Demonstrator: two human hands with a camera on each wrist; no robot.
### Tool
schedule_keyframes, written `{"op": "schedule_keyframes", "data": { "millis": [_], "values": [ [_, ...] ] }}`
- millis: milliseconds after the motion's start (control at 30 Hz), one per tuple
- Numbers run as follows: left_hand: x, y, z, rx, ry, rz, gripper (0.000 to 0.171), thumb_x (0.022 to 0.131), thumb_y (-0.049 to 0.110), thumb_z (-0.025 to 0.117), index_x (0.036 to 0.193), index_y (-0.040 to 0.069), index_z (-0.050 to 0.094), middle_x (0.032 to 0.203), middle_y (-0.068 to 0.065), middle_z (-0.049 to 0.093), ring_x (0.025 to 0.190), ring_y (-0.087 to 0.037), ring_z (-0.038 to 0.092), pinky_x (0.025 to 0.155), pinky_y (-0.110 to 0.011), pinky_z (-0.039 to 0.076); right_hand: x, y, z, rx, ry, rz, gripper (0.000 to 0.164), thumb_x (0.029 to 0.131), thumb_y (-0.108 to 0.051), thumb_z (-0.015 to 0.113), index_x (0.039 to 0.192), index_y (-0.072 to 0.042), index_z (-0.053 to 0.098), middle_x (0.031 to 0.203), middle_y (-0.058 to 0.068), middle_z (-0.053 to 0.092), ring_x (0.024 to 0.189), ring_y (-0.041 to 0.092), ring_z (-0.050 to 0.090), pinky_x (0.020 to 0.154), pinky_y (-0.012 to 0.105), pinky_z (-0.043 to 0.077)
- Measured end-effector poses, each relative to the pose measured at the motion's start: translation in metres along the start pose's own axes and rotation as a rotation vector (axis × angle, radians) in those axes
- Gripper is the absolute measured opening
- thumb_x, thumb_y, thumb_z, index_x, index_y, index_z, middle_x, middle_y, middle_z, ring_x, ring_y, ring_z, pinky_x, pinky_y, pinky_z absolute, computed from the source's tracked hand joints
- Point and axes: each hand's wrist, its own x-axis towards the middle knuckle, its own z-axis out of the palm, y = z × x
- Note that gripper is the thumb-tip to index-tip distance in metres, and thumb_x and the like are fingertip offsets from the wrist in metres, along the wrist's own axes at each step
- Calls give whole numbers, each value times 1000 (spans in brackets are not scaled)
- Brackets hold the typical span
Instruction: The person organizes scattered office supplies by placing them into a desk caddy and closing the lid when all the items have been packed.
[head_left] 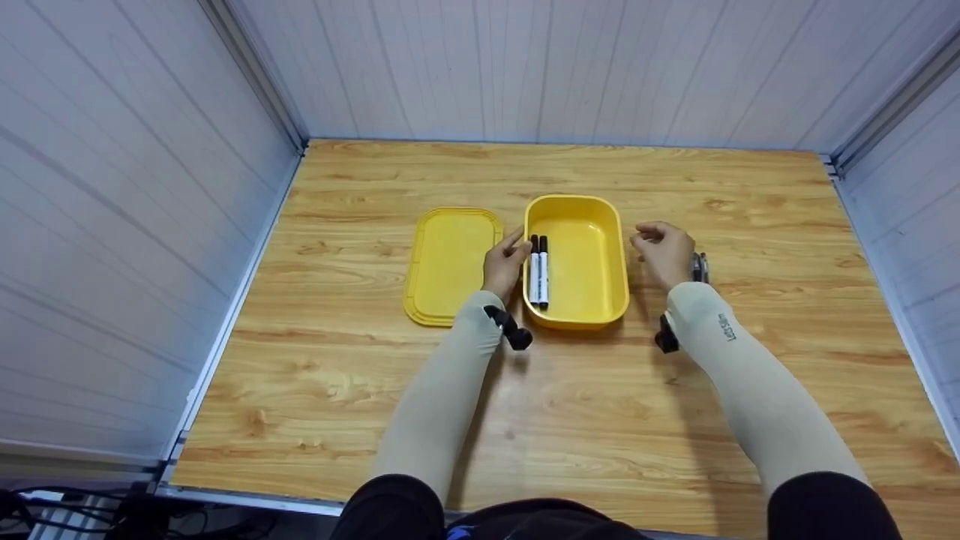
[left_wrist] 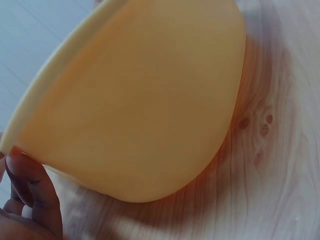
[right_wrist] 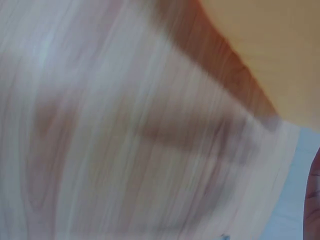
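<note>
A yellow plastic box [head_left: 581, 300] without its lid stands on the table, with two white markers [head_left: 543, 277] with black caps lying side by side along its left inner wall. My left hand [head_left: 504, 264] pinches the box's left rim; in the left wrist view, its fingers [left_wrist: 42, 200] meet the rim at the lower left. Off the box's right side, my right hand [head_left: 666, 251] hovers with loosely bent fingers and nothing visible in them. Only an edge of that hand shows in the right wrist view. Dark pens [head_left: 700, 268] lie beyond it, partly hidden by the right wrist.
The yellow lid [head_left: 450, 262] lies flat to the left of the box, partly behind my left hand. Pale panel walls [head_left: 510, 75] close off the back and both sides of the wooden table [head_left: 570, 427].
</note>
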Motion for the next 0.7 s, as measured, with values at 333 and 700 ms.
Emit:
{"op": "schedule_keyframes", "data": {
  "millis": [333, 700],
  "values": [
    [-2, -1, -1, -24, -5, 12, 41, 97, 18, 63, 138, 21, 60, 96, -10, 68, 82, -14, 57, 71, -22, 46, 0, 26, -24, -126, 66, 45, 34, 95, -20, 63, 124, -2, 67, 109, 14, 68, 88, 14, 60, 73, 21, 48],
    [0, -3, -1, -21, -21, 1, 42, 99, 19, 61, 140, 20, 57, 110, -20, 66, 90, -19, 60, 72, -21, 45, -2, 51, -59, -146, 97, 182, 39, 96, -25, 62, 130, -5, 64, 108, 5, 66, 80, 2, 56, 68, 16, 48]
  ]
}}
